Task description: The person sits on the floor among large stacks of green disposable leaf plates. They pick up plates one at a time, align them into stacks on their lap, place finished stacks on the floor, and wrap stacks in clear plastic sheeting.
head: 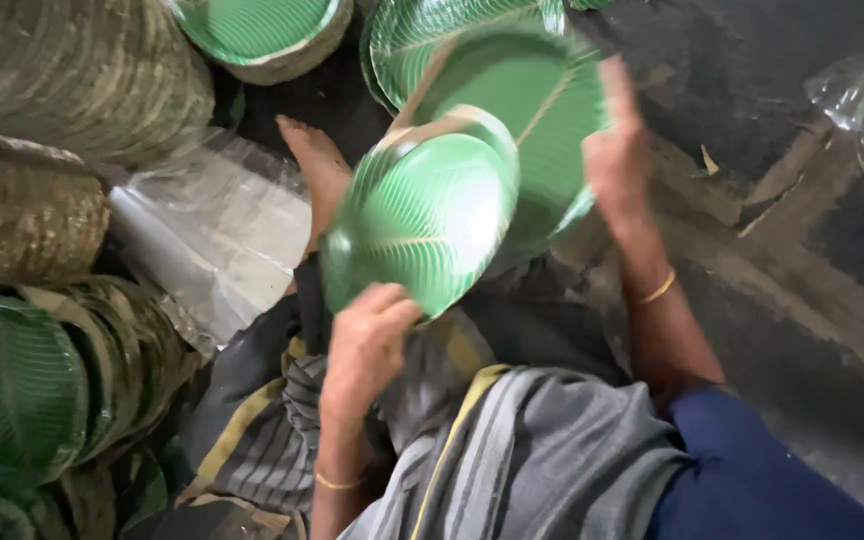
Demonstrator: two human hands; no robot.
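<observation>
the left hand point(370, 335) grips the near rim of a round green leaf-patterned paper plate point(422, 215); the right hand point(617, 150) holds a second, larger green plate point(537, 110) just behind it. stacked green plates point(22, 390) lie at left beside a clear plastic sheet point(217, 235).

Centre of frame: round green paper plates point(432, 215) ribbed with pale leaf-vein lines and tan rims. Left side: stacked plate piles point(62, 75), olive and straw-brown at the edges. Bottom: grey striped cloth point(512, 450) with yellow bands, beside a dark blue sleeve point(752, 480). Thin gold bangle point(658, 288) at right.
</observation>
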